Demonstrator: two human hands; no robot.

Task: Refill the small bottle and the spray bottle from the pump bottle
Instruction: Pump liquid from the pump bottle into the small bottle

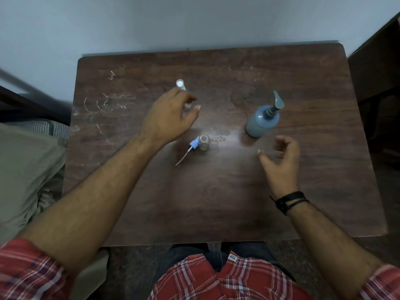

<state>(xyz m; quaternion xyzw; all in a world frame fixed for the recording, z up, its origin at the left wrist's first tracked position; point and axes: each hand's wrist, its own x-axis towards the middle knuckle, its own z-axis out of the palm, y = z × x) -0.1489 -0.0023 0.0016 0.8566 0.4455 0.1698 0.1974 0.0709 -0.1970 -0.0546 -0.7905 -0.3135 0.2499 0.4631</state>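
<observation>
The pump bottle (260,122) stands upright on the right of the dark wooden bench (313,169). Mid-bench an uncapped clear bottle (204,142) stands with its blue spray head (193,145) lying just beside it. Farther back, the left hand (170,118) curls around a capped clear bottle (181,85), though contact is unclear. The right hand (281,159) hovers loosely curled, holding nothing.

No text, label or number is legible on any object here.
</observation>
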